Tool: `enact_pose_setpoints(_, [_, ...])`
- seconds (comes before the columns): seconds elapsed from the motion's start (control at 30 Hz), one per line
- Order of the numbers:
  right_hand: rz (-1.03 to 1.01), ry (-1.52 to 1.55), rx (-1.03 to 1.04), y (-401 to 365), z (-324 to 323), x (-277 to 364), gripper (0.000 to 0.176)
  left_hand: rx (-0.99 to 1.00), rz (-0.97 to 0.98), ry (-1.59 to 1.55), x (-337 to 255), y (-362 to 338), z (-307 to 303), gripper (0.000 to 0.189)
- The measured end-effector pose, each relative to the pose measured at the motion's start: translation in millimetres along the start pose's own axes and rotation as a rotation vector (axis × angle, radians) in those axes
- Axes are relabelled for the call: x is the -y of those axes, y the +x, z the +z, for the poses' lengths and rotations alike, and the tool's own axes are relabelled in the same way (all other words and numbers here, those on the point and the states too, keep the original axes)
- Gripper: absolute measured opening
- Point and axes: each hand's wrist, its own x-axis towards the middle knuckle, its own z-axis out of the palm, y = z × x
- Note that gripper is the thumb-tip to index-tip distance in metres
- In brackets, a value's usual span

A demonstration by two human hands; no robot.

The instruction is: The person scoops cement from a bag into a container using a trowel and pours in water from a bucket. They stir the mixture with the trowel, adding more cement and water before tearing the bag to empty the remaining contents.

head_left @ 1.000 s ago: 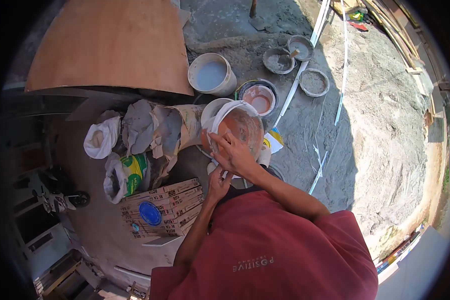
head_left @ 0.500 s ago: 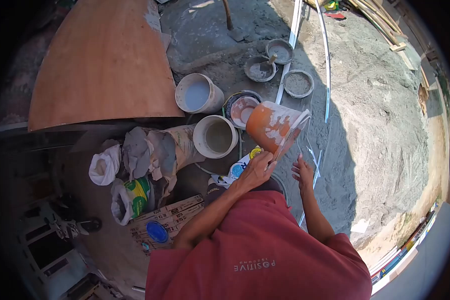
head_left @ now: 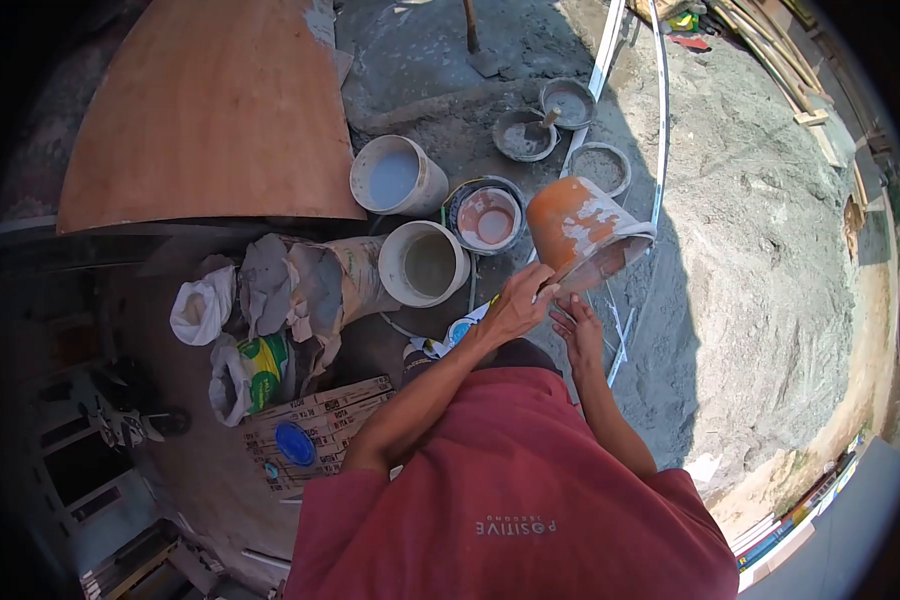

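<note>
An orange bucket [head_left: 562,222] smeared with white plaster is held tilted, its mouth facing down to the right. My left hand [head_left: 516,306] is closed on the near edge of its rim. Just below the mouth, my right hand [head_left: 580,336] has its fingers apart and its fingertips close to the rim. Beneath and left of the bucket stands a dark tub [head_left: 510,240] with a reddish bowl [head_left: 488,217] inside. A pale bucket [head_left: 390,283] of murky water is left of my left hand, and another pale bucket [head_left: 432,190] with greyish liquid stands behind it.
Several mortar-crusted basins [head_left: 626,180] sit beyond the bucket. Thin white strips [head_left: 661,120] cross the grey sandy ground [head_left: 770,300]. A plywood sheet [head_left: 210,120], torn paper sacks [head_left: 355,280] and flattened cardboard [head_left: 355,405] with a blue lid [head_left: 295,443] lie to the left.
The orange bucket has moved slightly right and its mouth has turned more toward me. My right hand has come left and up to the rim; my left hand keeps its grip.
</note>
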Motion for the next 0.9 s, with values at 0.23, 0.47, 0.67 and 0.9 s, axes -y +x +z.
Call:
enact_pose_setpoints(0.23, [-0.584, -0.468, -0.360, 31.7, -0.9, 6.7, 0.030, -0.425, -0.465, -0.427, 23.0, -44.9, -59.6, 0.019])
enact_pose_setpoints(0.47, [-0.608, -0.610, 0.007, 39.5, 75.3, 23.1, 0.037, -0.580, -0.545, -0.264, -7.0, -97.0, -101.7, 0.017])
enact_pose_setpoints(0.67, [-0.610, -0.816, 0.136, 45.7, 105.5, 19.1, 0.043, -0.626, -0.583, -0.267, -31.4, -116.4, -102.3, 0.016])
enact_pose_setpoints(0.9, [-0.583, -0.856, 0.128, 49.1, 103.4, 4.1, 0.042, -0.639, -0.634, -0.296, -33.1, -132.9, -90.3, 0.016])
